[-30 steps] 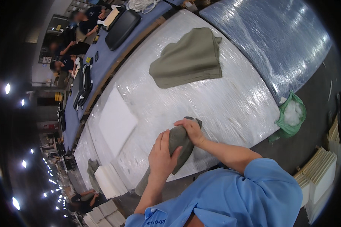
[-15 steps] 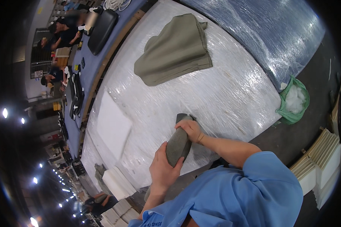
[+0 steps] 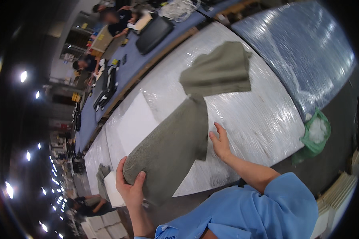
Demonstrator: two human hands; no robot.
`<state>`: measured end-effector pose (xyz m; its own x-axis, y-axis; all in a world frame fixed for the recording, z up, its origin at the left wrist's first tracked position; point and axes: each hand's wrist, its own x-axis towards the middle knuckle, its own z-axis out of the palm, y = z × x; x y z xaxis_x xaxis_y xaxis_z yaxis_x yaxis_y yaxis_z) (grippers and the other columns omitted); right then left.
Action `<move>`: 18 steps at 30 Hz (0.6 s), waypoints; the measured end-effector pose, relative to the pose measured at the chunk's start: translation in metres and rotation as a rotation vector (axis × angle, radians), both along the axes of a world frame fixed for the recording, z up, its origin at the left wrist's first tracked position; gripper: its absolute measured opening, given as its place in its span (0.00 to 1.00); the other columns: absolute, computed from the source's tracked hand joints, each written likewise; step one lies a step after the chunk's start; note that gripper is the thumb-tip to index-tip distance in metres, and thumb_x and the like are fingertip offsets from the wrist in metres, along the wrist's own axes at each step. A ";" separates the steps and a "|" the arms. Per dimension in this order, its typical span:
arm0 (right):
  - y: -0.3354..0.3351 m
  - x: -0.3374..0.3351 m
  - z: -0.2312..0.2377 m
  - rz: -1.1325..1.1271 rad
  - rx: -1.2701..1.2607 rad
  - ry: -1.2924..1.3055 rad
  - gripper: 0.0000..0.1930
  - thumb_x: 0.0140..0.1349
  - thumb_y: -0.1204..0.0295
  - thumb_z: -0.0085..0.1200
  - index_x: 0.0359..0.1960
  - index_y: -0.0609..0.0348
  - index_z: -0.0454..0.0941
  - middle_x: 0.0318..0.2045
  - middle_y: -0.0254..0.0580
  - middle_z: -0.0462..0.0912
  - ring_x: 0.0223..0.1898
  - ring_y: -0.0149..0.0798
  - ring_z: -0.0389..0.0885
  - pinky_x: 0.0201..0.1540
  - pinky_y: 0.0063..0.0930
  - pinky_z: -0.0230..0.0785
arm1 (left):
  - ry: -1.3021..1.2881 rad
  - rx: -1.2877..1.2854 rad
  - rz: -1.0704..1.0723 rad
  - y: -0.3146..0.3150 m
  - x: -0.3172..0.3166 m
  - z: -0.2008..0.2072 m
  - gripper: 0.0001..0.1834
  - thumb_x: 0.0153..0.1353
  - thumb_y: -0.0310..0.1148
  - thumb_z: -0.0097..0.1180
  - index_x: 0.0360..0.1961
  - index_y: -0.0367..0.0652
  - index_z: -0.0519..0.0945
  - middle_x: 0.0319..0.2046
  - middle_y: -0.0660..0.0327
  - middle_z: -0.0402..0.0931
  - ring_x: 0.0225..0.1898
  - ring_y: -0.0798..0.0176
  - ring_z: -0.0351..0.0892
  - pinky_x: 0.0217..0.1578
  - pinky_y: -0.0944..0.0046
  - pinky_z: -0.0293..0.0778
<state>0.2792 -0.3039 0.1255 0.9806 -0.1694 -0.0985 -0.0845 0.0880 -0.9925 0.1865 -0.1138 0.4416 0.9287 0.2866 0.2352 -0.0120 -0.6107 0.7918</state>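
My left hand (image 3: 131, 189) grips the near left end of an olive-green fabric cushion (image 3: 167, 149), its thumb on the face towards me and its fingers round the edge. The cushion is tilted, with its broad side showing and its far end over the work surface. To its right my right hand (image 3: 220, 142) is open, fingers apart, holding nothing. Beyond the cushion, a loose olive-green cloth (image 3: 221, 71) lies on the plastic-wrapped white surface (image 3: 263, 127). A flat white sheet (image 3: 133, 123) lies to the left, partly hidden by the cushion.
A plastic-wrapped blue block (image 3: 303, 51) adjoins the surface at far right. A green bag (image 3: 317, 133) of white stuffing stands at its right corner. On the left, a blue table (image 3: 127, 73) holds black cushions (image 3: 154, 35), with other people behind it. Pale panels (image 3: 335, 199) stand at lower right.
The cushion has swung from end-on to broadside and moved left with my left hand. My right hand has let go of it and opened to the right. The view has shifted.
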 end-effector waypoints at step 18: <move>0.013 -0.005 0.155 0.250 0.124 -0.277 0.40 0.69 0.59 0.57 0.77 0.64 0.54 0.74 0.58 0.58 0.75 0.49 0.55 0.77 0.39 0.46 | -0.288 0.343 -0.411 -0.060 -0.062 -0.098 0.33 0.52 0.34 0.71 0.61 0.42 0.77 0.70 0.43 0.63 0.72 0.31 0.59 0.69 0.38 0.59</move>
<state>0.2737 -0.2907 0.2803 0.9825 0.0744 0.1706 0.1508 0.2195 -0.9639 0.1249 -0.1735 0.3440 0.8326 -0.2185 0.5090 -0.4856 -0.7301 0.4808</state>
